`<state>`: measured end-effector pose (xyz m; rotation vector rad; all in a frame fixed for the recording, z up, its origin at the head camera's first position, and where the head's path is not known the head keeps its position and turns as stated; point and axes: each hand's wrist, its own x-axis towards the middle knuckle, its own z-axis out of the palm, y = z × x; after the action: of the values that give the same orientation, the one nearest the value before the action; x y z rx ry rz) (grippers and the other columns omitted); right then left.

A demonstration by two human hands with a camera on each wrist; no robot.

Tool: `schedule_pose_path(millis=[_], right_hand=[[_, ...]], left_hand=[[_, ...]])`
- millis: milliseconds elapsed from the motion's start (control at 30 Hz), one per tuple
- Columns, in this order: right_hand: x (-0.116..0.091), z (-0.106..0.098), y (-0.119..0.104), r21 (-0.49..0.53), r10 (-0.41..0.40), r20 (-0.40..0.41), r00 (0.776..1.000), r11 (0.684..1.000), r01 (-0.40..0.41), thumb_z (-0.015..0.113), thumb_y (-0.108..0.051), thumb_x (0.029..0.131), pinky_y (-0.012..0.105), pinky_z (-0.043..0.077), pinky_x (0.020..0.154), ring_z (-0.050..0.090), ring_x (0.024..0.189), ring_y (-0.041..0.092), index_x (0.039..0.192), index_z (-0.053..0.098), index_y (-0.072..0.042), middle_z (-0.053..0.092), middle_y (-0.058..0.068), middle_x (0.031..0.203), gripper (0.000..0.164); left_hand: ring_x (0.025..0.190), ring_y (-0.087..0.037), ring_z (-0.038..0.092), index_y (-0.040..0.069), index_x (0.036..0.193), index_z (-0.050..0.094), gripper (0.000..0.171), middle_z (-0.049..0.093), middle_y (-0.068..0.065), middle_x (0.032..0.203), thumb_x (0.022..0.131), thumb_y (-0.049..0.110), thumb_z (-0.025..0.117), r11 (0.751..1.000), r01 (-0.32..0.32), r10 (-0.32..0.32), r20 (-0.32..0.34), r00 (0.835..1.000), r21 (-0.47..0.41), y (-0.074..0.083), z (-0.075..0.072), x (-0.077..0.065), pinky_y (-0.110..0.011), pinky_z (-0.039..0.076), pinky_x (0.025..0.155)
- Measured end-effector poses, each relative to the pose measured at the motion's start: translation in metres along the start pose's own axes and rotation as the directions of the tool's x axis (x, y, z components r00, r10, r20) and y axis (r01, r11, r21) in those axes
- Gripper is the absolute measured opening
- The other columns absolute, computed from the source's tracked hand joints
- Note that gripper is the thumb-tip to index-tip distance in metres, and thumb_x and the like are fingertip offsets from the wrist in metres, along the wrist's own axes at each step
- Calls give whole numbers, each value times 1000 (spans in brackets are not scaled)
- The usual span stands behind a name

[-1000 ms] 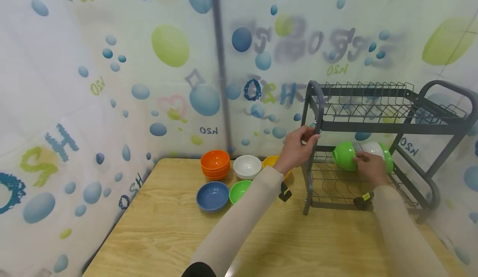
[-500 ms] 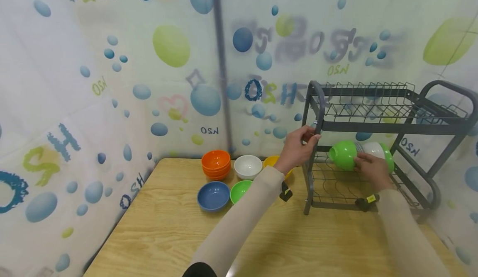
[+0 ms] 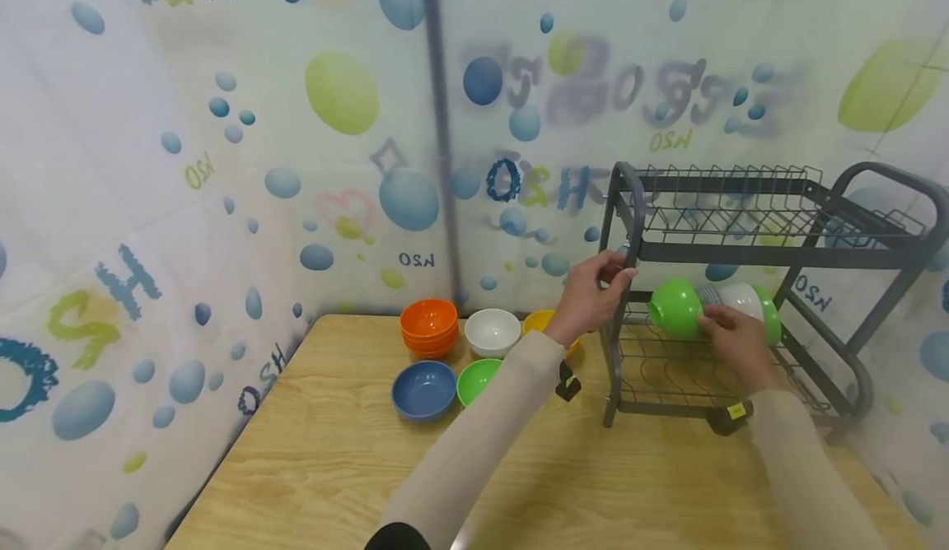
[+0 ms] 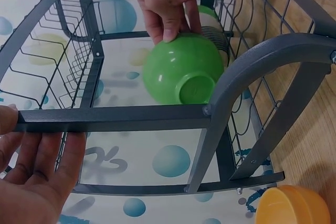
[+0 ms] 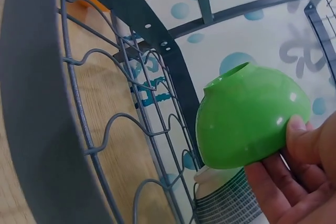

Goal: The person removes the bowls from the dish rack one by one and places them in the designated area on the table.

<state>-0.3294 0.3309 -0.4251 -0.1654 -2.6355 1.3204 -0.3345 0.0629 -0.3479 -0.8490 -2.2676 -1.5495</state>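
My right hand (image 3: pixel 737 340) pinches a green bowl (image 3: pixel 675 309) by its rim in the lower tier of a dark grey dish rack (image 3: pixel 741 254). The right wrist view shows the thumb on the bowl's outside and the fingers at its rim. Turned on its side, this bowl has its foot facing left. Behind it lies a white bowl with a dark patterned band (image 5: pixel 231 198), and another green bowl (image 3: pixel 773 319) is to the right of that. My left hand (image 4: pixel 42 171) grips the rack's side bar (image 4: pixel 113 119), thumb above and fingers curled beneath.
On the wooden table (image 3: pixel 311 468), left of the rack, are stacked orange bowls (image 3: pixel 428 328), a white bowl (image 3: pixel 493 332), a blue bowl (image 3: pixel 423 389), a green bowl (image 3: pixel 474 377) and yellow bowls (image 4: pixel 294 205). My left arm partly covers the last two. A patterned curtain (image 3: pixel 341 204) hangs behind.
The held green bowl has shifted slightly left, away from the white bowl, and tilted; its foot now faces more toward the front left. My left hand keeps its place on the rack.
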Motion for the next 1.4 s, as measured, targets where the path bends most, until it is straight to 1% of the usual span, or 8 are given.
schedule_pose_path(millis=[200,467,733,900,1033,1133,1233,1400], right_hand=[[-9,-1,-7,-33,-33,-16,999,999,32,46,-27,110,55,51,97,53,128,47,142,51,6,53,33,145,46],[-26,-7,-17,-137,-177,-90,980,977,163,54,-21,107,27,48,76,61,117,43,130,62,4,65,30,129,35],[-42,-13,-25,-172,-224,-130,966,964,201,58,-18,105,36,51,80,62,119,49,126,66,1,67,29,128,29],[-57,-18,-33,-214,-279,-142,950,945,245,60,-17,104,30,48,77,64,114,50,122,68,0,69,29,123,26],[-68,-21,-37,-251,-357,-163,920,917,312,64,-15,102,17,43,68,68,90,15,116,70,-1,74,26,113,21],[-77,-22,-37,-264,-386,-175,906,905,335,66,-15,100,12,40,63,49,80,-14,114,71,-4,75,23,109,19],[-85,-23,-40,-241,-404,-193,894,903,356,68,-13,99,10,40,64,41,78,-24,112,73,-5,76,22,108,16],[-97,-21,-45,-217,-494,-241,835,866,450,73,-1,91,3,40,68,45,81,-28,104,75,-5,78,18,99,14]], left_hand=[[86,-6,65,10,124,67,26,74,-7,107,106,27,58,1000,5,-5,-5,1000,2,0,-1,-1,-14,51,71],[86,-5,64,9,123,67,26,74,-8,105,106,27,57,1000,5,-5,-9,1000,16,0,-1,-1,-13,50,71],[85,-5,63,10,121,68,26,73,-7,103,106,28,58,1000,8,-8,-7,1000,4,-1,-1,-2,-14,49,70],[85,-5,62,11,122,68,27,73,-6,103,106,30,58,1000,13,-14,-11,1000,-9,-1,-1,-1,-14,50,70],[84,-3,60,10,122,69,27,72,-6,103,105,30,60,999,39,-39,-12,999,-33,0,-1,-2,-14,49,70],[84,-2,58,9,124,69,29,72,-7,105,105,29,61,997,58,-59,-8,998,-57,2,-1,-3,-15,50,71],[87,-1,59,9,126,69,32,72,-7,108,104,30,61,996,72,-72,1,997,-61,1,-2,-3,-15,50,73],[98,-3,64,15,133,68,38,73,-4,118,104,38,60,993,110,-108,54,993,-44,1,-9,-5,-18,52,79]])
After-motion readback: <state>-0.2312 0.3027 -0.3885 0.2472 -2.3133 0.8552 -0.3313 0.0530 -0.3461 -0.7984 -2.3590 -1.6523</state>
